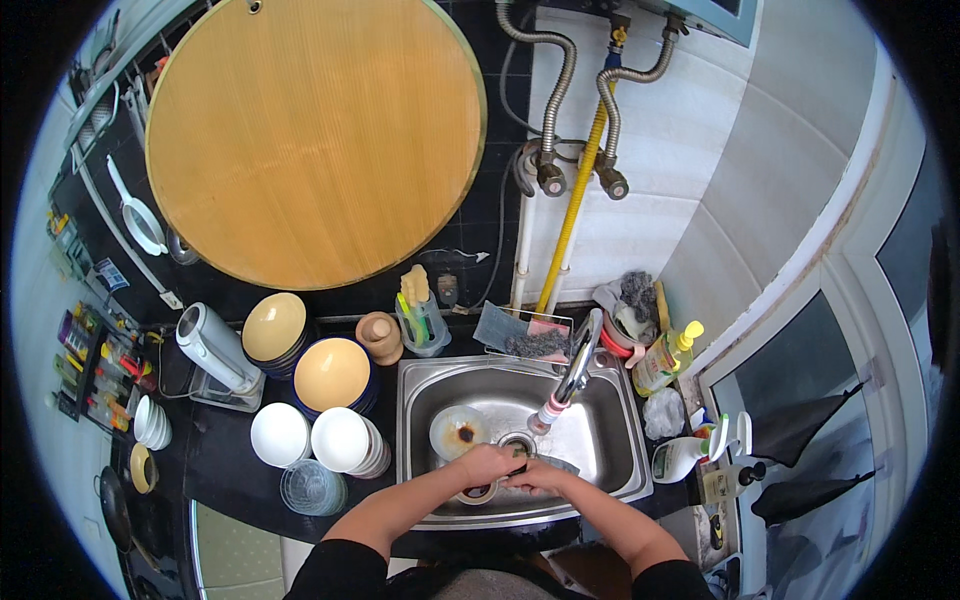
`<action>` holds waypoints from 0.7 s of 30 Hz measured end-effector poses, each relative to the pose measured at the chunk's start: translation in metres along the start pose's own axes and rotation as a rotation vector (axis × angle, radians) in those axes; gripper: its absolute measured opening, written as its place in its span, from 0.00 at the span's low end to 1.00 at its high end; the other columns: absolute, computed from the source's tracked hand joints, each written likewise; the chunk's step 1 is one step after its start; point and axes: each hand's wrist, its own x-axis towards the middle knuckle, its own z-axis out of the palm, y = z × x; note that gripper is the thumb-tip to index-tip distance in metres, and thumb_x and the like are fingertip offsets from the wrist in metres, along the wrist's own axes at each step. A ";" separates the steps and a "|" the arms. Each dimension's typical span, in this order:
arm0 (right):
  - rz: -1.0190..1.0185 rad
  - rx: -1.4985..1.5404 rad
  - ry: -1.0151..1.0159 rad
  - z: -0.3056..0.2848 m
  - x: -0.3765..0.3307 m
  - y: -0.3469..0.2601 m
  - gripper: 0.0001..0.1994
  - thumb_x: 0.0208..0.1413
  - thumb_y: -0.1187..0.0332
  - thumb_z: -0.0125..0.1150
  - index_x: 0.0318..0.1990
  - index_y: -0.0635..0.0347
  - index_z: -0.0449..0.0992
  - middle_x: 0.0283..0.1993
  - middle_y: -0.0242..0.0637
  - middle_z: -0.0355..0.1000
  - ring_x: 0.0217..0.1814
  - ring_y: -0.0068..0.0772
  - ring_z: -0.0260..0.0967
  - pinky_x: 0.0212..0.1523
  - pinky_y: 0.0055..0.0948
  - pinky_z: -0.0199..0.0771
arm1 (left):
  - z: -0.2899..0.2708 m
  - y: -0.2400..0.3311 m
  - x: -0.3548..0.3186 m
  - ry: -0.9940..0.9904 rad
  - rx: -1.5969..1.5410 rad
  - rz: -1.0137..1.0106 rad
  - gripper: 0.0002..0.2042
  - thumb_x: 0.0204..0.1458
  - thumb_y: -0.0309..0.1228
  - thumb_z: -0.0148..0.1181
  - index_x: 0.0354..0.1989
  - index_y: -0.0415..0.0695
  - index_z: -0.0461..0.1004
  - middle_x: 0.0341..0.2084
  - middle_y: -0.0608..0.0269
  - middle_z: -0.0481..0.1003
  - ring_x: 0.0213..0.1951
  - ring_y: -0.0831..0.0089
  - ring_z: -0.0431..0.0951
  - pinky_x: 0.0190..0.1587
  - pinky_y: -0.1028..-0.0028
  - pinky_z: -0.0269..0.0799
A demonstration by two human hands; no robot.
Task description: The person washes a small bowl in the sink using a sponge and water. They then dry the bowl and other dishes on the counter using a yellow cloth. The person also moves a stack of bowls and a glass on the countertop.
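**Both hands meet over a small bowl in the steel sink**

The left hand (487, 465) is curled, fingers bent down over the rim of a small bowl (478, 492) that sits at the front edge of the sink (612, 430). It appears to grip the bowl, though the fingers cover most of it. The right hand (538, 475) lies just beside the left, touching it, closed around something dark and greenish at the drain (517, 444); what that is cannot be made out. How tightly the right hand is closed is hard to tell, since its fingers point away from the camera.

Both forearms come up from the lower edge, the left one slanting in from the lower left, the right from the lower right, so the wrists converge over the front of the basin. Dark sleeves end at the upper arms.

A soiled plate (458, 432) lies in the basin behind the left hand, with a brown stain at its middle. The faucet (572, 372) arches over the basin from the back. On the dark tabletop (215, 450) left of the sink stand stacked white bowls (340, 440) and yellow bowls (330, 374).
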 end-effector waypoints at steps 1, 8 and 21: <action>-0.117 0.092 0.127 0.003 -0.002 0.008 0.21 0.38 0.61 0.66 0.40 0.58 0.67 0.29 0.30 0.67 0.24 0.20 0.62 0.18 0.17 0.56 | -0.003 0.002 -0.003 0.020 -0.050 -0.102 0.06 0.40 0.29 0.51 0.29 0.45 0.66 0.24 0.55 0.73 0.26 0.61 0.75 0.25 0.65 0.70; -0.828 -0.722 0.698 0.036 -0.056 -0.011 0.33 0.36 0.74 0.61 0.54 0.59 0.55 0.56 0.51 0.50 0.59 0.51 0.47 0.58 0.41 0.49 | 0.011 -0.011 -0.025 -0.098 -0.867 -0.864 0.09 0.34 0.30 0.54 0.27 0.42 0.70 0.13 0.58 0.68 0.20 0.65 0.70 0.23 0.68 0.63; -0.710 -1.229 0.640 0.026 -0.031 0.004 0.12 0.36 0.69 0.56 0.32 0.58 0.66 0.27 0.42 0.68 0.29 0.42 0.69 0.28 0.34 0.69 | -0.010 0.043 -0.004 -0.443 -0.926 -0.889 0.17 0.31 0.46 0.59 0.16 0.44 0.68 0.14 0.61 0.68 0.14 0.69 0.67 0.15 0.72 0.60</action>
